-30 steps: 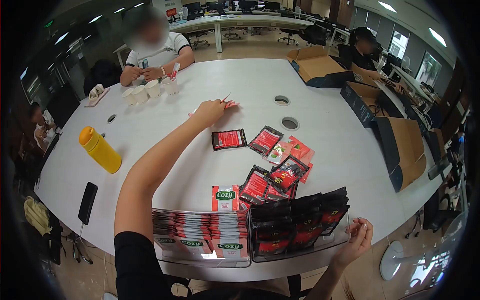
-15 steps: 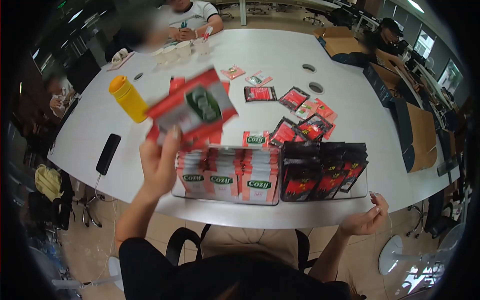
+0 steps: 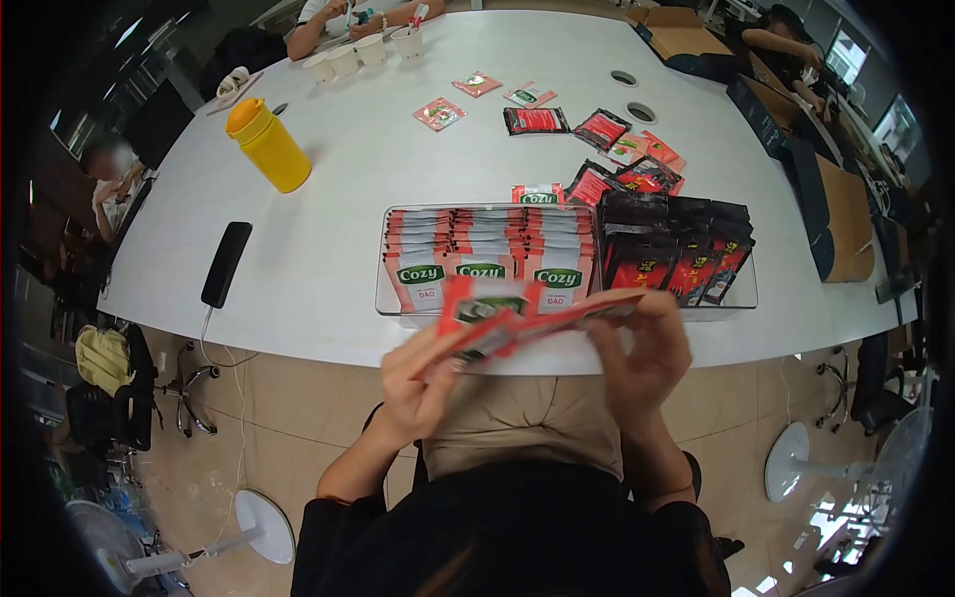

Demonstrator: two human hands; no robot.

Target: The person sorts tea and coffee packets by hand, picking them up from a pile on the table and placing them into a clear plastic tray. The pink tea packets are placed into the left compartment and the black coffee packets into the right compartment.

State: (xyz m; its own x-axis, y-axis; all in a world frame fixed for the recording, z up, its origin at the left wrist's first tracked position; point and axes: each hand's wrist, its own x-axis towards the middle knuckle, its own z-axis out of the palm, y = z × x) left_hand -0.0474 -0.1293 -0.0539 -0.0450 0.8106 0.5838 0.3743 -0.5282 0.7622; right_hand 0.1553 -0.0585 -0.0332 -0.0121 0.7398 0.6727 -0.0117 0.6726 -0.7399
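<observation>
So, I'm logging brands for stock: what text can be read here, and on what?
"Cozy": front red-and-white packets in the clear tray.
"Cozy": loose packet just behind the tray.
Black packets: label print too small to read.
Held packets in the left hand and right hand: blurred, unreadable.

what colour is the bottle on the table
The bottle is yellow with an orange cap, seen in the head view.
</observation>
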